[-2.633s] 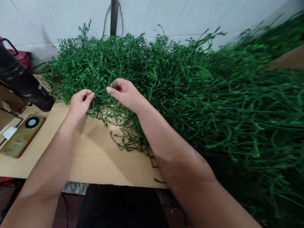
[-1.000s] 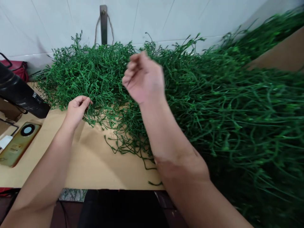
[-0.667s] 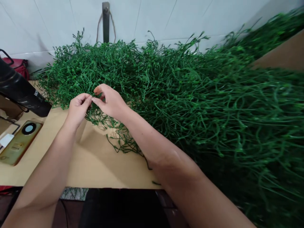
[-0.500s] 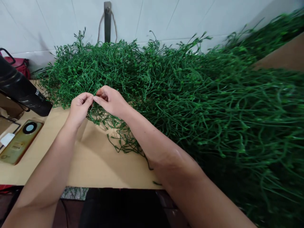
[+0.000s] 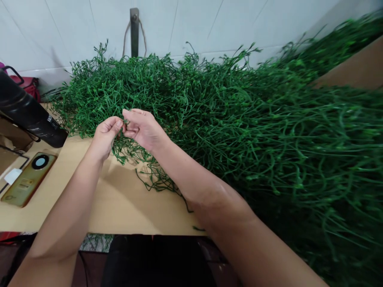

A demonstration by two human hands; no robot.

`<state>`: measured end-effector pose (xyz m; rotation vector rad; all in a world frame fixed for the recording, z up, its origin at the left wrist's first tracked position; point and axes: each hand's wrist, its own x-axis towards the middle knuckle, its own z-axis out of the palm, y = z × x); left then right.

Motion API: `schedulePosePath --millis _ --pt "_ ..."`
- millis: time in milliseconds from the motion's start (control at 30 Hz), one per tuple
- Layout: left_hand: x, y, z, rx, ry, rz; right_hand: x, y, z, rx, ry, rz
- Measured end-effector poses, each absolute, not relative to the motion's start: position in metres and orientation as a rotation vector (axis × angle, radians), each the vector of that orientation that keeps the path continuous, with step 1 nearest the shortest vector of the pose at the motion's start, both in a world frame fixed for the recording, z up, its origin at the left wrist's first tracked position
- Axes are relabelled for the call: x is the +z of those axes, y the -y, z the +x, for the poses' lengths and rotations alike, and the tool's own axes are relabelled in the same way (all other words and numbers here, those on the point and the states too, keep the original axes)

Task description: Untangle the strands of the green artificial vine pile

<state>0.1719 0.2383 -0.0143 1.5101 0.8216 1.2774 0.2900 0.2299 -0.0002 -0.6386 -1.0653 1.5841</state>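
Note:
A large heap of thin green plastic-looking stems (image 5: 209,99) spreads along the back and right of the tan tabletop (image 5: 125,203). My left hand (image 5: 108,133) is closed in a pinch on green stems, whose ends hang below its fingers. Close beside it on the right, my right hand (image 5: 142,127) has its fingers curled and its thumb pressed near the forefinger, with a bit of green stem between them. Both hands are in front of the heap, fingertips almost touching. A few loose stems (image 5: 158,177) lie under my right forearm.
On the left lie a phone (image 5: 28,179) with a round camera ring and a tilted black bottle (image 5: 32,113). Behind them is a red bag (image 5: 30,87). A metal strip (image 5: 134,34) with cord stands against the white wall. Brown cardboard (image 5: 353,67) juts in at the right.
My right hand has turned, its thumb now higher and its curled fingers showing below. My left hand has shifted slightly right. More stem shows between the hands.

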Motion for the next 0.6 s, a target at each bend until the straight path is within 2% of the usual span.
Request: schedulePosePath --millis 100,167,333,533,600 --pt "-0.011 -0.234 0.169 1.296 -0.738 1.326 0.012 -0.224 0.294 1.628 0.943 -0.573" --pt "-0.009 -0.235 0.163 1.324 -0.662 1.217 0.026 -0.222 0.307 1.499 0.905 -0.535" --pt "-0.012 -0.239 0.156 1.321 -0.754 1.079 0.049 -0.227 0.377 0.852 0.963 -0.667" --pt "-0.019 -0.238 0.17 1.357 -0.954 1.324 0.047 -0.218 0.451 -0.137 1.067 -1.113" --pt "-0.019 -0.237 0.172 1.401 -0.982 1.397 0.053 -0.211 0.444 -0.237 1.093 -1.183"
